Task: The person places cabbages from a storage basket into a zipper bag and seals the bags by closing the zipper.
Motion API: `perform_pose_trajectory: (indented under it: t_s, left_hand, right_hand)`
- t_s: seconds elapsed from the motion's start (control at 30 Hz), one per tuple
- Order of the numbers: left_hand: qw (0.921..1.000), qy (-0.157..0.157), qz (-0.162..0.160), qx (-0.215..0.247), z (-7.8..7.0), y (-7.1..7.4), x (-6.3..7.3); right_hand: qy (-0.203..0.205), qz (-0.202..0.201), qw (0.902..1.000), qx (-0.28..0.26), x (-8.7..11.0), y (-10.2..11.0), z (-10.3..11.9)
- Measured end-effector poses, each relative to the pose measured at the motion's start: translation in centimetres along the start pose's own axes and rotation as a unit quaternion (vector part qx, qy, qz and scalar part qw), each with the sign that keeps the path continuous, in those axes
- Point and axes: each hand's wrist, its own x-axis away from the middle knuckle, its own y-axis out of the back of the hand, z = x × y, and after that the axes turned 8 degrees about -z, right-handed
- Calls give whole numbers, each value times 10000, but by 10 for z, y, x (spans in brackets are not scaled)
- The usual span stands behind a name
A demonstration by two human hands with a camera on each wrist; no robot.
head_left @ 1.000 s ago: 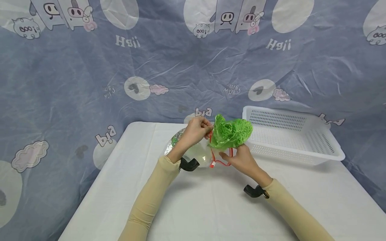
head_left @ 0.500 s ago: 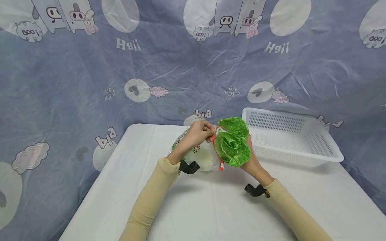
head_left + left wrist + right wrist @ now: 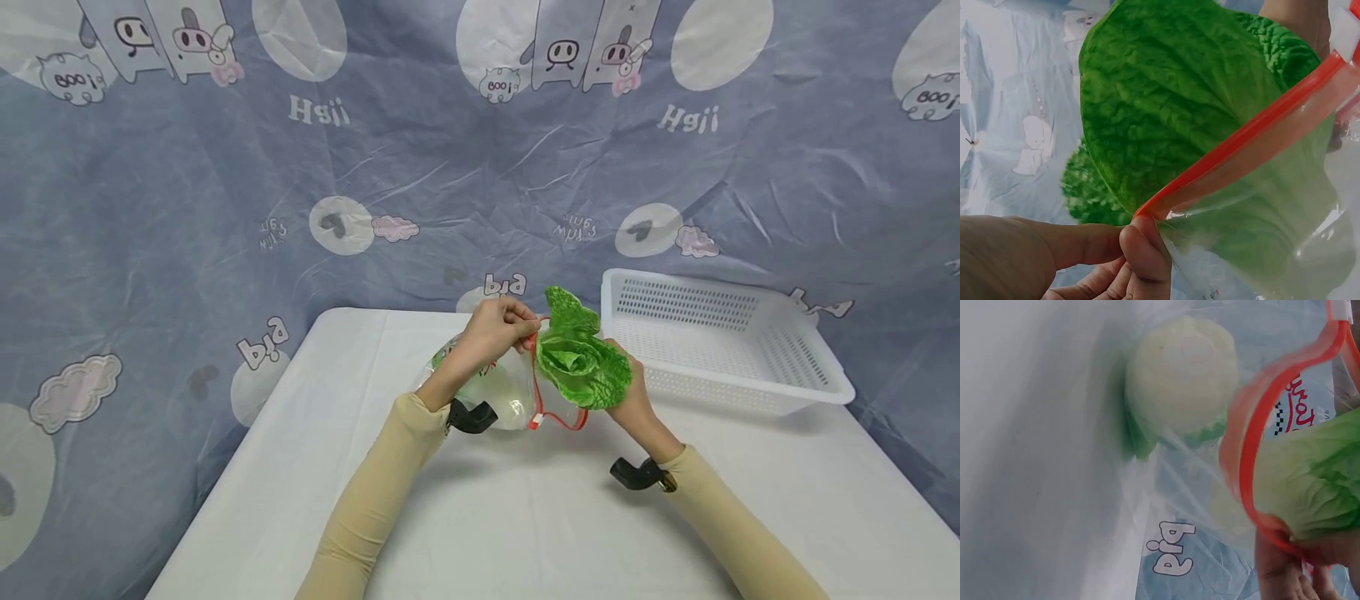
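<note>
A clear zip bag with a red zip rim lies on the table, a pale round cabbage base visible inside it. A second, leafy green cabbage stands at the bag's mouth; some of its leaves show through the film in the left wrist view. My left hand pinches one side of the red rim between thumb and fingers. On the opposite side, my right hand pinches the rim below the leafy cabbage, which mostly hides that hand in the head view.
A white perforated plastic basket stands at the table's back right, beside the right hand. The white-covered table ends at the back against a blue printed cloth. Black wrist mounts hang below both wrists.
The leafy cabbage first tipped down toward the camera, then turned partly back up, now lower than at first. My right hand moved slightly right behind it. The left hand keeps its pinch.
</note>
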Motion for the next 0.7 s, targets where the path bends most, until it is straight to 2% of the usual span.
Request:
perform_pose_trajectory:
  t_s: [0.13,0.23,0.37,0.43,0.53,0.63,0.7]
  left_hand:
    - [9998,-111,4,151,0,-1,0]
    - [9995,-173,36,251,0,0,0]
    - [9995,-195,81,248,1,0,0]
    - [9995,-196,104,246,2,0,0]
    - [9992,-196,146,301,3,1,0]
    - [9992,-238,107,312,2,4,-1]
    - [9992,-252,23,312,1,6,-1]
  right_hand:
    - [-861,164,9961,100,-5,-1,-6]
    - [-1426,306,9892,-166,-5,-2,-18]
    - [-1592,361,9859,-362,-3,-6,-25]
    - [-1802,376,9820,-432,-3,-7,-25]
    - [-2446,441,9660,-716,-4,-8,-21]
    - [-3133,539,9409,-1168,-7,-5,-15]
    - [-3510,573,9192,-1693,-11,-3,-10]
